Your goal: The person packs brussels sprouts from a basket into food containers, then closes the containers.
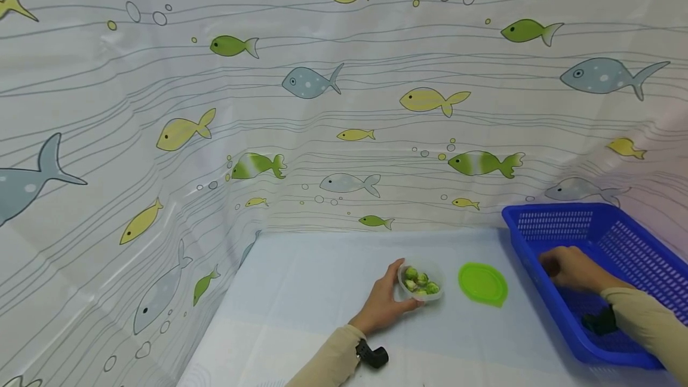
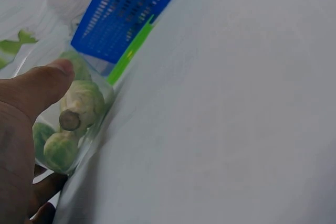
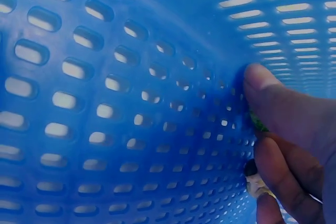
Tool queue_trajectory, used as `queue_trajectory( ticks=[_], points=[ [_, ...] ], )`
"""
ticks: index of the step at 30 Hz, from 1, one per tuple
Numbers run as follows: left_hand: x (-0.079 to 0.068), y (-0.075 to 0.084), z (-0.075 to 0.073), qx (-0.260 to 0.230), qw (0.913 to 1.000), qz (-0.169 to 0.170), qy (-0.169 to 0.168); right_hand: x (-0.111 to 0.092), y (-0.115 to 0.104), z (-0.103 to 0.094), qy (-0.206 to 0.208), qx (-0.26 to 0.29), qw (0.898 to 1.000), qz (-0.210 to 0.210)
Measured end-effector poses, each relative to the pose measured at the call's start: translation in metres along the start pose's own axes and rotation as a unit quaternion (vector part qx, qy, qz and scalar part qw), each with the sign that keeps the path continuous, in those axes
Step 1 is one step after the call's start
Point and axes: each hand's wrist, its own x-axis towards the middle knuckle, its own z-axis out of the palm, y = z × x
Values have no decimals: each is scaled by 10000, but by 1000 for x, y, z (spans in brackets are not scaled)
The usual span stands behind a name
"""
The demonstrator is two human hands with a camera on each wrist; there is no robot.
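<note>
A round clear plastic container [image 1: 441, 291] with several Brussels sprouts [image 1: 421, 279] in it stands on the white table. My left hand [image 1: 383, 303] grips its left side, thumb at the near rim and fingers at the far rim. In the left wrist view the thumb [image 2: 52, 80] lies against the container wall in front of the sprouts. My right hand [image 1: 577, 270] is down inside the blue basket [image 1: 572, 339], near its left wall. Between thumb and fingers it pinches a green Brussels sprout [image 3: 258, 123], mostly hidden in the right wrist view.
A bright green lid [image 1: 482, 284] lies flat between the container and the basket. Below the right fingers a pale piece with a dark spot [image 3: 255, 184] shows. A fish-print curtain [image 1: 344, 106] hangs behind and to the left of the table [image 1: 290, 303].
</note>
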Motion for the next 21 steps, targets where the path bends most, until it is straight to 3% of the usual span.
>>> queue_trajectory(
  ticks=[9, 21],
  points=[
    [-1, 2, 0, 67, 9999, -94, 3, -4, -6, -5, -9, 133, 9999, 19],
    [0, 1, -1, 106, 9999, -52, 7, -8, -4, -10, 415, 525, 9978, 34]
  ],
)
